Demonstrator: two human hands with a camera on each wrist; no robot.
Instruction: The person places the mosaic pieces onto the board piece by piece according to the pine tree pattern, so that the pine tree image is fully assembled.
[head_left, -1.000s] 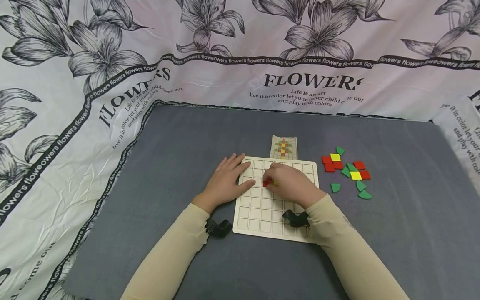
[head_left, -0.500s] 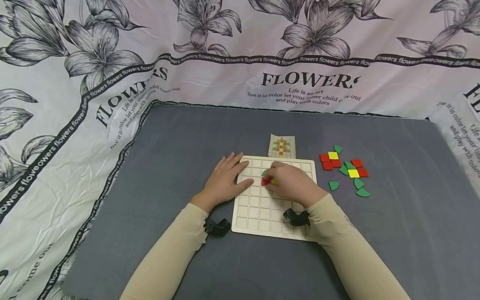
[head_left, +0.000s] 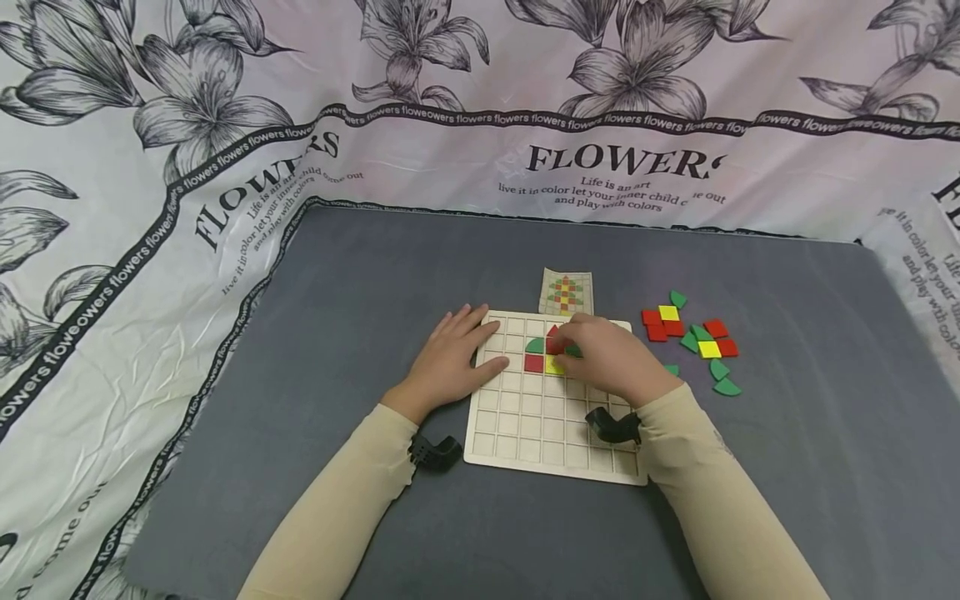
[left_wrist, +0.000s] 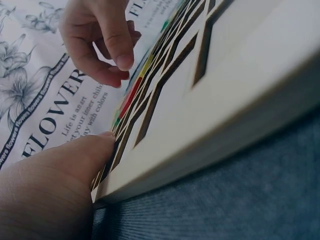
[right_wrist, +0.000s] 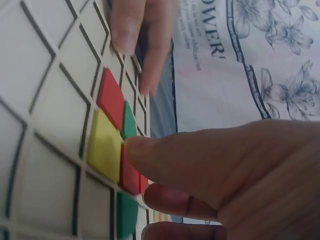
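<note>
In the head view, my left hand [head_left: 445, 357] rests along the left edge of a pale wooden grid board [head_left: 517, 427], fingers spread and thumb on its face. Over the board's upper part hovers my right hand [head_left: 617, 360], its fingers loosely bent, with no piece visible between them. Set in the grid are a red square [head_left: 534, 363], a green quarter-round piece [head_left: 535, 345] and a red pointed piece [head_left: 553, 329]. The right wrist view shows a yellow square [right_wrist: 103, 146], another red square [right_wrist: 130, 171] beside my thumb, and a second green piece [right_wrist: 127, 216].
Behind the board lies a small pattern card [head_left: 566, 292] printed with a coloured figure. To the right, loose red squares [head_left: 656, 332], yellow squares [head_left: 708, 350] and green pieces [head_left: 726, 387] are scattered on the grey table [head_left: 825, 433]. A flower-printed cloth [head_left: 442, 162] hangs behind.
My right hand has come away from the left red square and shifted right, uncovering that square and the green and red pieces near it. My left hand stays where it was.
</note>
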